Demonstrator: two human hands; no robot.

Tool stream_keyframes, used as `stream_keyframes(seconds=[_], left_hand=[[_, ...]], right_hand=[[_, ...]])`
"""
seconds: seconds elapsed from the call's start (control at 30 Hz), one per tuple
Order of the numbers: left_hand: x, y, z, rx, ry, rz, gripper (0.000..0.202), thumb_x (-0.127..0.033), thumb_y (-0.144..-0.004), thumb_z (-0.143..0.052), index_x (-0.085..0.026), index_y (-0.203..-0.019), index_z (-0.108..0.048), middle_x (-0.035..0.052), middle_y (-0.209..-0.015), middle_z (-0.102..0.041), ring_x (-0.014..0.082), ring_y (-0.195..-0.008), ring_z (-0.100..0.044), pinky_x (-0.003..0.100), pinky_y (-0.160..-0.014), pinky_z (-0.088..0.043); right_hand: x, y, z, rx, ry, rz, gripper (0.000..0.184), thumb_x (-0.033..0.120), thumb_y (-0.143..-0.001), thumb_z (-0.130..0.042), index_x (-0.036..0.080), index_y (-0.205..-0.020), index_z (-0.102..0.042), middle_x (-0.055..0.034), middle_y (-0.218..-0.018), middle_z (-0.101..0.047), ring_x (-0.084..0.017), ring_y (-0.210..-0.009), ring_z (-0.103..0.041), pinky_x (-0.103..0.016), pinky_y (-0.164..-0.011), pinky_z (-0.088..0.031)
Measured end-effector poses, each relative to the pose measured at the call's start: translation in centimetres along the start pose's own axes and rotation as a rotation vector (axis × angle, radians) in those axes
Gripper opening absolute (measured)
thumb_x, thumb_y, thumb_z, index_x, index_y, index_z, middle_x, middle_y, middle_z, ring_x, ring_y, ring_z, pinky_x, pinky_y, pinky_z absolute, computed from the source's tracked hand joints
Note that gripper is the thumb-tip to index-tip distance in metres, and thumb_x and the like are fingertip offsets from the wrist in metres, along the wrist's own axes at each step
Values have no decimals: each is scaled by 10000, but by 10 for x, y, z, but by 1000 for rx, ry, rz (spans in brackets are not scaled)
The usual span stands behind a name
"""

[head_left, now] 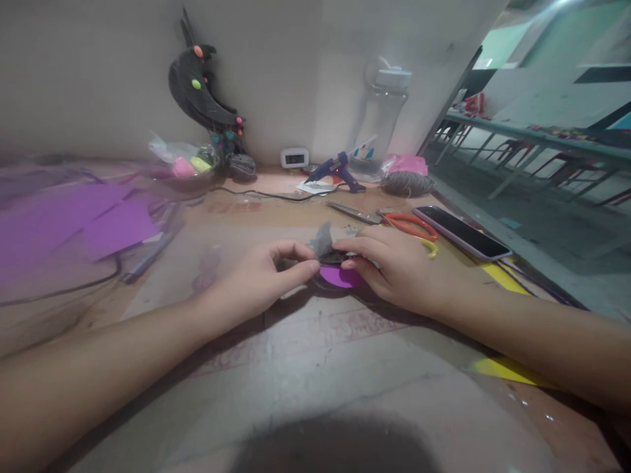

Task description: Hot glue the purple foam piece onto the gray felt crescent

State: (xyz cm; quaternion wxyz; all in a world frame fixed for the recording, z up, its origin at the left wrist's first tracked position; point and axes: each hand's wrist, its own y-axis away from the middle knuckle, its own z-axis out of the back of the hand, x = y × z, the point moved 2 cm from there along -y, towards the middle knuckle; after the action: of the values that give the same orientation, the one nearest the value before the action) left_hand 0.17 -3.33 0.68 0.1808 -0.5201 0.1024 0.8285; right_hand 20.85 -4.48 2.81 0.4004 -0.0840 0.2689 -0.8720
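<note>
My left hand [263,279] and my right hand [394,266] meet at the middle of the table over a small craft piece. It is a purple round shape [339,276] with a dark grey piece [325,242] on top that sticks up between my fingers. My left thumb and forefinger pinch the piece's left edge. The fingers of my right hand are pressed together on its right side and top. Both forearms rest on the worn table top [315,368].
Orange-handled scissors [394,222] and a phone [461,232] lie just beyond my right hand. A blue glue gun [338,172], grey yarn [407,183], a clear bottle [387,112] and a small clock [294,157] stand by the wall. Purple sheets [73,226] lie left, yellow paper [507,371] right.
</note>
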Motion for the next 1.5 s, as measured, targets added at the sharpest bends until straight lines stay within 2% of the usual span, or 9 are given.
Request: stream_keyframes(seconds=[0.3, 0.57, 1.17, 1.5], left_hand=[[1, 0, 0, 1, -1, 5, 267, -465, -803, -602, -205, -839, -652, -6, -781, -666, 141, -669, -571, 246, -602, -405], [1, 0, 0, 3, 10, -2, 264, -459, -807, -612, -201, -839, -655, -5, -791, -666, 147, -707, -585, 252, -638, -425], [2, -2, 0, 0, 28, -1, 238, -442, -811, -614, -208, -816, -655, -17, -751, -639, 125, -652, -540, 245, -591, -384], [2, -3, -1, 4, 109, -1, 217, -411, -804, -630, -197, -816, -662, -11, -761, -661, 125, -663, -573, 249, -615, -424]], right_hand=[[-3, 2, -5, -9, -112, -15, 284, 315, -967, -439, 158, -1051, -660, -86, -859, -685, -203, -774, -619, -317, -684, -458], [-5, 3, -7, -19, -96, -7, 268, 308, -965, -453, 155, -1049, -656, -82, -860, -686, -193, -767, -612, -304, -675, -452], [-5, 2, -8, -11, -123, -37, 243, 273, -953, -470, 151, -1026, -668, -73, -866, -699, -187, -765, -624, -293, -671, -448], [-5, 5, -10, -33, -133, -51, 266, 331, -947, -498, 151, -1083, -640, -81, -933, -704, -200, -840, -642, -304, -730, -468]])
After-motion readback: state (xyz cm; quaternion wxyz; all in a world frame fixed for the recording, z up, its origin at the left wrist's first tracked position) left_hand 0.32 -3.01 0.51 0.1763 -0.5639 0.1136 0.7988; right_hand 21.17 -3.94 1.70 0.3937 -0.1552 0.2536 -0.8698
